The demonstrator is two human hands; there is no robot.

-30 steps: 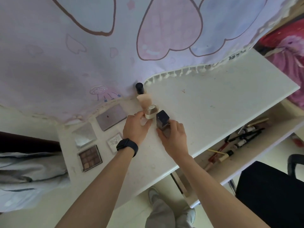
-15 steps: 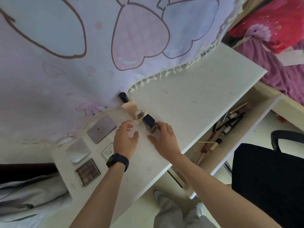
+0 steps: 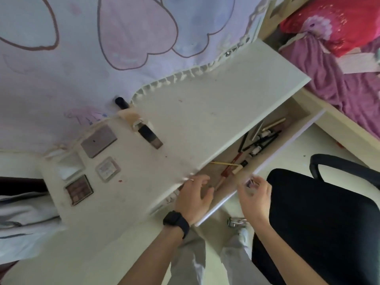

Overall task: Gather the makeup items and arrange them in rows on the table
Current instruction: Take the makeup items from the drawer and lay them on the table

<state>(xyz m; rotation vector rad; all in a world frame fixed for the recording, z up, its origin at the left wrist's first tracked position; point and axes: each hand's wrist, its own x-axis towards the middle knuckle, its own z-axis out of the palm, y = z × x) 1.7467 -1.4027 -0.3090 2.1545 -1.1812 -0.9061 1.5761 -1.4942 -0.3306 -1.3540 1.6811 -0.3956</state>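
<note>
With our left grip (image 3: 193,197) open and empty over the drawer (image 3: 287,144) and our right grip (image 3: 255,194) curled, contents unclear, a hasty grab could snag the crossed brushes (image 3: 259,140).

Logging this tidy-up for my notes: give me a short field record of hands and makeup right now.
left hand: open, fingers spread above the open drawer
right hand: fingers curled by the drawer front; unclear if holding anything
on table: dark-capped bottle, eyeshadow palette, grey compact
in drawer: pencils and brushes, loose
</note>
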